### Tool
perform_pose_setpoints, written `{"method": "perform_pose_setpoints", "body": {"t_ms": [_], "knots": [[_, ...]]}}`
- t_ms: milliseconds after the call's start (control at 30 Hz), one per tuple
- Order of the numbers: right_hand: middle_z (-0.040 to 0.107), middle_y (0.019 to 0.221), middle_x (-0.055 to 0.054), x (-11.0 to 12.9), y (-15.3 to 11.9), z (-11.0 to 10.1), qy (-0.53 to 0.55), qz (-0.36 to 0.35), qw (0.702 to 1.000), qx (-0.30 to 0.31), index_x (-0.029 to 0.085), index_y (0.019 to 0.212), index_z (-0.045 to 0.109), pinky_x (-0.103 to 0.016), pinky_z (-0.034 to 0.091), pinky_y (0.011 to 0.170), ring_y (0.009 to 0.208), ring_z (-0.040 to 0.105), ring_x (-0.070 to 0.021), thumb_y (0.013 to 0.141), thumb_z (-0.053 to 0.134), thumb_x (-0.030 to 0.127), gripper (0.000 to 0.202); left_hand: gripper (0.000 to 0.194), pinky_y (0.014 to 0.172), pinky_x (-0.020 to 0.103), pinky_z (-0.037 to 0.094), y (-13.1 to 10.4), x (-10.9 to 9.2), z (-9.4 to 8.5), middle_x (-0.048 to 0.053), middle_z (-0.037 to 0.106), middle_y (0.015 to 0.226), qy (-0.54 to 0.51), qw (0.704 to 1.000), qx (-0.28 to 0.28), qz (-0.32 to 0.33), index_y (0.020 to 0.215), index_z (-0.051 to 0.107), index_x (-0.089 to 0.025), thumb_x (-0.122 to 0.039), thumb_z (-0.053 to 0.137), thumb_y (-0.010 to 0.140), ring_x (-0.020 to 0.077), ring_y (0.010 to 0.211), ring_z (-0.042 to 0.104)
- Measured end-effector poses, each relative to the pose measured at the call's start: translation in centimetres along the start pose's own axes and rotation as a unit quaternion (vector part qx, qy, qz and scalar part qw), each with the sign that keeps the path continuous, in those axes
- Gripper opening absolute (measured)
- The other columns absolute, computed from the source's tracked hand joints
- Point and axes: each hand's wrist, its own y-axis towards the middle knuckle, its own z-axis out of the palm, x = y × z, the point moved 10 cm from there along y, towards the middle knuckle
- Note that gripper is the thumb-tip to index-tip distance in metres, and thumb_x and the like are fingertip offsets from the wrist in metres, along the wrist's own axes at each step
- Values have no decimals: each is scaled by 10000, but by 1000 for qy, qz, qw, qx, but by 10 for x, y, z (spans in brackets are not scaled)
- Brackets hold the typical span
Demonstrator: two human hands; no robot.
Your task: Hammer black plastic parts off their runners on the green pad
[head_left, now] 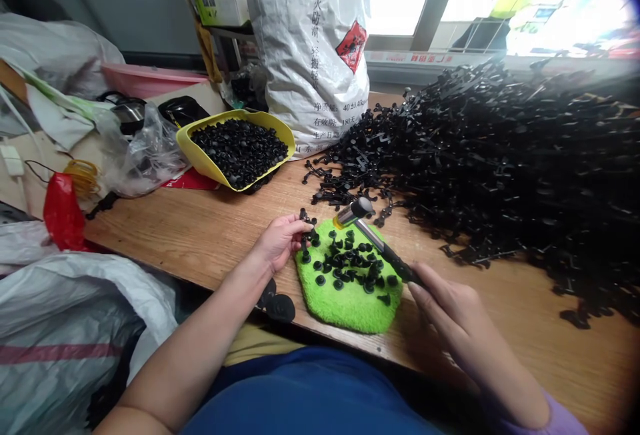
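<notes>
Blue garment of the wearer nearest the camera, bottom centre. Wooden bench beyond it, bearing the rest. Heap of black parts spread over the right and rear; white sack upright behind, left of the heap. Yellow scoop filled with black pieces, in front of the sack and to its left. Green mat near the front edge, between the 2 hands. Hammer slants up and left above the mat, head over its far edge; contact cannot be told. Right hand wrapped round the handle end, at the mat's right. Left hand at the mat's left edge, thumb and fingers pinched on a slim black part, just left of the hammer head. Small black pieces scattered on the mat, right of the left hand.
</notes>
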Motion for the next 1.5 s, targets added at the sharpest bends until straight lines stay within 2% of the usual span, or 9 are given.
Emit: {"method": "perform_pose_setpoints", "body": {"t_ms": [167, 400, 567, 733, 867, 1000, 1167, 1333, 1500], "knots": [[608, 725, -20, 8, 3, 2, -61, -32, 998, -2, 221, 921, 493, -255, 398, 535, 604, 581, -166, 925, 332, 320, 189, 148, 357, 135, 370, 0, 0, 2, -1, 580, 649, 17, 1000, 4, -1, 750, 548, -112, -101, 652, 647, 48, 427, 518], [525, 549, 6, 12, 13, 13, -200, -46, 978, 21, 212, 857, 492, -246, 306, 442, 472, 509, -163, 927, 321, 317, 213, 207, 344, 105, 343, 0, -5, 3, -20, 578, 655, 37, 999, 16, 18, 758, 502, -145, -103, 662, 633, 32, 421, 495], [559, 633, -12, 31, 12, 1, -165, -96, 981, -44, 203, 956, 481, -247, 340, 484, 504, 525, -150, 930, 307, 284, 194, 227, 322, 93, 300, -1, -6, 4, -34, 571, 639, 32, 999, 22, 16, 757, 496, -153, -114, 668, 614, 26, 409, 479], [490, 504, 22, 25, 12, 14, -245, -70, 967, 11, 211, 874, 473, -247, 261, 405, 395, 464, -152, 922, 317, 297, 184, 223, 299, 89, 227, 2, -8, 5, -43, 563, 622, 36, 999, 22, 22, 742, 488, -155, -114, 659, 605, 8, 376, 424], [519, 569, 2, 33, 12, 4, -198, -82, 976, -38, 205, 850, 443, -242, 331, 469, 477, 514, -150, 927, 294, 285, 186, 223, 321, 100, 272, 4, -8, 6, -34, 572, 641, 59, 998, 21, 21, 728, 475, -159, -124, 656, 603, 26, 407, 469], [469, 476, 23, 24, 15, 17, -275, -52, 960, 13, 208, 832, 474, -240, 219, 387, 380, 445, -147, 908, 335, 303, 185, 200, 319, 106, 269, 5, -11, 4, -30, 567, 634, 79, 996, 6, 34, 719, 477, -156, -114, 634, 601, 25, 397, 458], [527, 565, -3, 29, 15, 9, -219, -61, 973, -32, 205, 853, 449, -242, 311, 453, 465, 506, -149, 924, 286, 284, 196, 197, 327, 107, 273, 6, -9, 5, -42, 547, 611, 75, 997, 14, 29, 722, 484, -154, -122, 637, 603, 15, 383, 422], [467, 486, 18, 22, 19, 24, -301, -27, 952, 42, 215, 792, 455, -249, 187, 392, 381, 431, -150, 908, 320, 296, 195, 176, 316, 109, 235, 8, -7, 3, -42, 540, 596, 77, 996, 5, 32, 737, 519, -146, -143, 652, 622, 11, 378, 399], [552, 624, -4, 19, 17, 3, -150, -17, 988, -15, 217, 872, 478, -255, 342, 510, 551, 531, -161, 937, 289, 318, 223, 186, 379, 106, 326, 8, 0, 2, -12, 574, 675, 76, 997, 33, 0, 800, 580, -125, -147, 676, 642, 13, 439, 446]]}}
